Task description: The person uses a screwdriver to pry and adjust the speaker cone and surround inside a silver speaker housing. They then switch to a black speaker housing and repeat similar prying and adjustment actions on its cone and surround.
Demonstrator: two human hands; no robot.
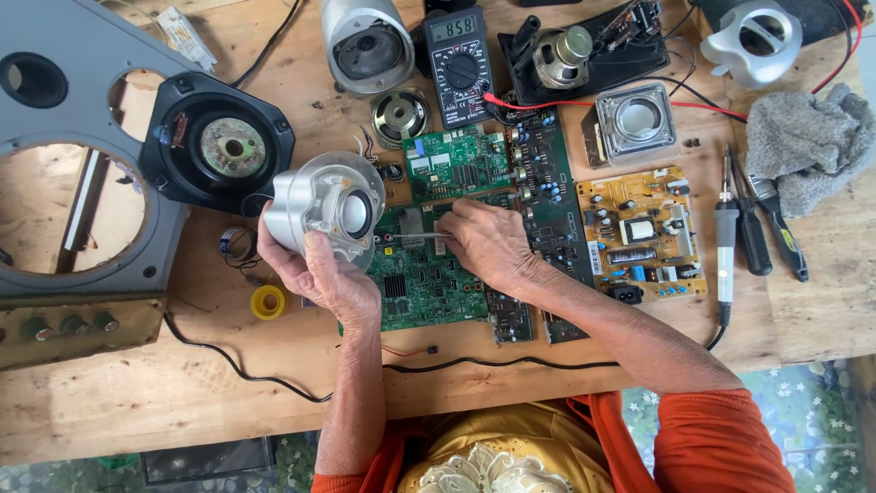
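Silver speaker housing [324, 208] sits clamped in the left hand [319, 274]; the right hand [488, 242] pinches metal tweezers [422, 236] over a green circuit board [424, 278] on the worktop [182, 383].

At twelve o'clock a black digital multimeter [459, 62] lies on the wooden workbench [137, 393], its red lead [584, 102] running toward three. A yellow power board [641, 235] sits at three o'clock, a soldering iron [725, 228] and two screwdrivers [766, 228] just beside it. A grey cloth [808, 146] lies at two. A black speaker driver [219, 146] sits at ten, a yellow tape roll [268, 302] at eight.
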